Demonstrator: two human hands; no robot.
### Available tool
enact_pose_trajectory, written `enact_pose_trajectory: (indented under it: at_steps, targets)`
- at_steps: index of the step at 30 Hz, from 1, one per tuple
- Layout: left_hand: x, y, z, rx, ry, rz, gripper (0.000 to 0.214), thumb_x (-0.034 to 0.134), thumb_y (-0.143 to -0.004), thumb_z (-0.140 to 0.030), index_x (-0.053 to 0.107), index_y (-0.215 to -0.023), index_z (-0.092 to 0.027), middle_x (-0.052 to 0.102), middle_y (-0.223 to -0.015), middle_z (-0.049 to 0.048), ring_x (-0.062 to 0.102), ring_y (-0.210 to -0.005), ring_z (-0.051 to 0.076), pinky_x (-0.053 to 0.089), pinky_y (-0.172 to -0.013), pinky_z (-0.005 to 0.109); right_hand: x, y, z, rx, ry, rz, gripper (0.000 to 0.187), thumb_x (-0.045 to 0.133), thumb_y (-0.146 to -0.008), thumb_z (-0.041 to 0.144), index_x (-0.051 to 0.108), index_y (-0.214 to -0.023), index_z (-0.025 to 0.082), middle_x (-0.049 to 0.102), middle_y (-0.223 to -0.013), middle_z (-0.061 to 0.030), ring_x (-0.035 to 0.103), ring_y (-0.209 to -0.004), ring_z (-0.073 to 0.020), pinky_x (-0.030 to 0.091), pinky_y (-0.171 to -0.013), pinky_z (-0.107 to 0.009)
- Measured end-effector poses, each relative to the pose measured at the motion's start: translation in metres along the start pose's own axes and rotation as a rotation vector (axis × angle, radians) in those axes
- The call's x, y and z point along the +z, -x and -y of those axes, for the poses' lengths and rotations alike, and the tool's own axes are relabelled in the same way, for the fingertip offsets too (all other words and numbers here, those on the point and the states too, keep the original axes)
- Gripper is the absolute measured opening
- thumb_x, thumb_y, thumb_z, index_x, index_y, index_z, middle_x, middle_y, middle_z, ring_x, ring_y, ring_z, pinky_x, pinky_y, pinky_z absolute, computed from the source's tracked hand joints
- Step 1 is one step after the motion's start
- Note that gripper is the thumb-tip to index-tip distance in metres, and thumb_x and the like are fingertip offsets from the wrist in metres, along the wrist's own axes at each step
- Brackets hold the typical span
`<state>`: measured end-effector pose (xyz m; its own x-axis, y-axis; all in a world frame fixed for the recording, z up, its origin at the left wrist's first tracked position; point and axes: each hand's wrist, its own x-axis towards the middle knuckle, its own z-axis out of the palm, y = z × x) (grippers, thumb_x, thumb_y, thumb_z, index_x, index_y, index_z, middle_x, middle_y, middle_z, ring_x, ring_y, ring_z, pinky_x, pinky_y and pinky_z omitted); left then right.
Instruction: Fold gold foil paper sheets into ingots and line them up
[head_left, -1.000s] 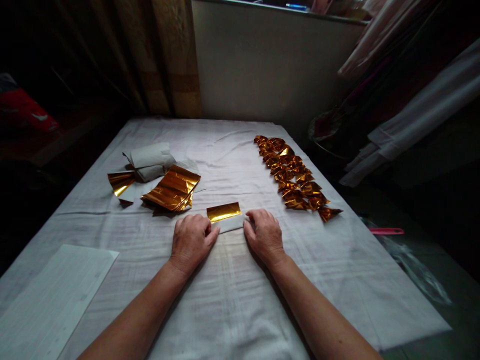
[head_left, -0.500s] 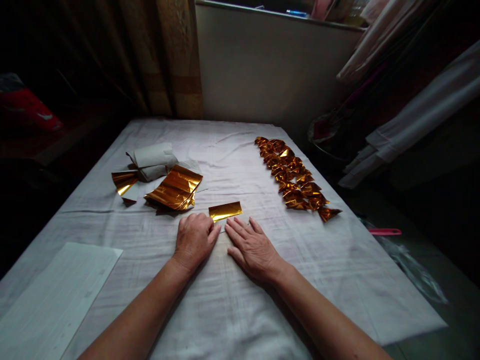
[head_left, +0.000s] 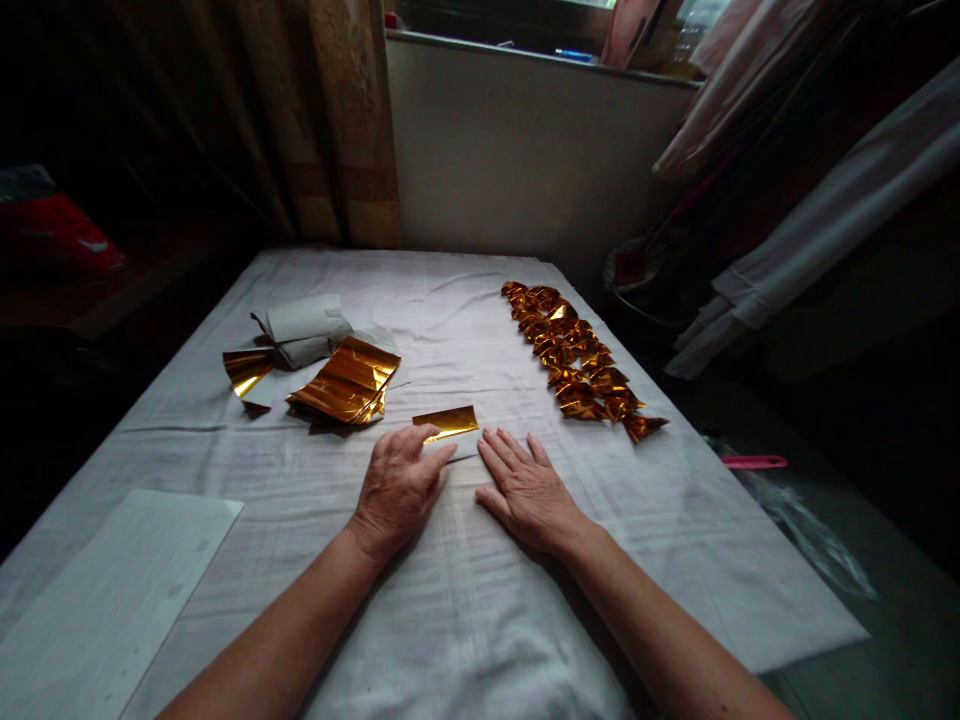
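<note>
A small folded sheet with a gold foil strip [head_left: 447, 422] lies on the white cloth [head_left: 465, 600] in front of me. My left hand [head_left: 397, 485] rests on its left end, fingers flat and stretched toward the strip. My right hand [head_left: 526, 487] lies flat and open on the cloth just right of the sheet, fingers spread, pressing down. A stack of gold foil sheets [head_left: 346, 380] sits to the left. A long row of several folded gold pieces [head_left: 574, 360] runs along the right side.
White paper bundles [head_left: 304, 325] and one curled gold piece [head_left: 246, 368] lie at the back left. A large white sheet [head_left: 97, 600] covers the near left corner. A pink object [head_left: 754, 461] lies off the table's right edge. Curtains and a wall stand behind.
My right hand went from curled on the sheet's right end to flat and spread, sweeping left over it and then back right. My left hand's fingers have stretched out.
</note>
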<state>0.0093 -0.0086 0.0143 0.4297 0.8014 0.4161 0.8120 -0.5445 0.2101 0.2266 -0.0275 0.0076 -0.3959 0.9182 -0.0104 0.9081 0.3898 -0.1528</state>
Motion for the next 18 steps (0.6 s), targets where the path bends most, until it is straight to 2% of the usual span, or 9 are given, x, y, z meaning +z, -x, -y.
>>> enact_pose_trajectory:
  at_steps: [2, 6, 10, 18]
  targets:
    - [0.002, 0.001, -0.008, 0.091, 0.013, 0.042, 0.031, 0.056, -0.092, -0.029, 0.067, -0.122, -0.028, 0.059, -0.136, 0.0101, 0.049, -0.128, 0.031, 0.033, -0.109, 0.051, 0.000, 0.000, 0.000, -0.003, -0.007, -0.005, 0.062, 0.042, -0.099, 0.053, 0.038, -0.151, 0.019, 0.032, -0.158, -0.0114, 0.028, -0.148, -0.0268, 0.019, -0.120, -0.055]
    - [0.004, 0.001, -0.014, 0.077, 0.008, 0.116, 0.039, 0.060, -0.091, -0.044, 0.066, -0.125, -0.029, 0.052, -0.146, 0.0122, 0.042, -0.137, 0.034, 0.027, -0.113, 0.056, -0.001, 0.000, 0.000, -0.006, -0.017, -0.009, 0.062, 0.042, -0.099, 0.053, 0.039, -0.151, 0.019, 0.033, -0.158, -0.0111, 0.029, -0.148, -0.0266, 0.020, -0.120, -0.055]
    - [0.000, 0.006, -0.007, 0.045, -0.013, 0.134, 0.035, 0.060, -0.091, -0.041, 0.068, -0.124, -0.031, 0.051, -0.148, 0.0115, 0.041, -0.139, 0.035, 0.026, -0.114, 0.058, -0.002, 0.000, 0.000, 0.001, -0.026, 0.006, 0.063, 0.042, -0.099, 0.053, 0.037, -0.151, 0.018, 0.030, -0.159, -0.0111, 0.027, -0.148, -0.0268, 0.019, -0.120, -0.055]
    - [-0.018, 0.030, 0.025, 0.031, -0.088, 0.137, 0.035, 0.058, -0.091, -0.037, 0.067, -0.125, -0.034, 0.051, -0.148, 0.0099, 0.042, -0.139, 0.036, 0.026, -0.113, 0.060, -0.002, 0.000, 0.001, 0.017, -0.042, 0.010, 0.061, 0.041, -0.100, 0.052, 0.038, -0.151, 0.019, 0.027, -0.160, -0.0092, 0.025, -0.149, -0.0263, 0.016, -0.121, -0.054]
